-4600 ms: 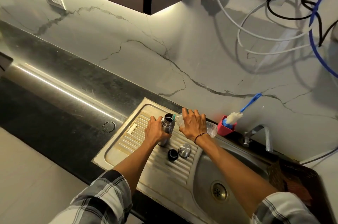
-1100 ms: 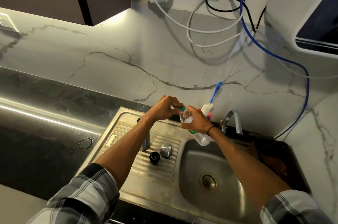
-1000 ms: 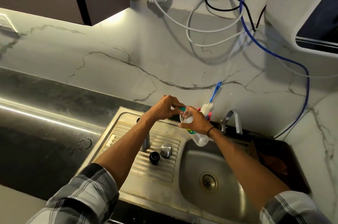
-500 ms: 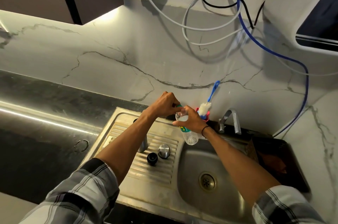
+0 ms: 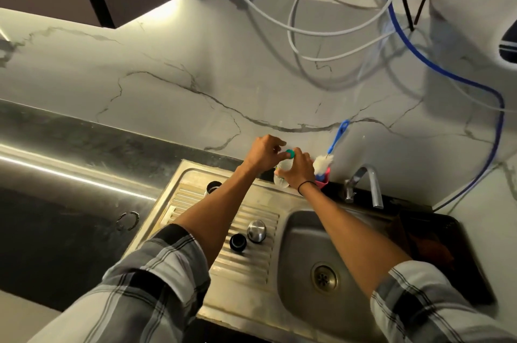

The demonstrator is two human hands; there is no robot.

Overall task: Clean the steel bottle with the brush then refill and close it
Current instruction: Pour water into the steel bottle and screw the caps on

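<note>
Chrome tap [image 5: 366, 183] stands behind the sink [image 5: 296, 272].

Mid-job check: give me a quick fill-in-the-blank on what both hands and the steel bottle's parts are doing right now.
1. The left hand pinches the ____ cap of the plastic bottle.
2. The right hand grips the ____ bottle.
3. The steel bottle stands open on the ____, left of the basin.
4. The bottle brush sits in a ____ holder.

Missing: green; plastic; drainboard; pink
</note>
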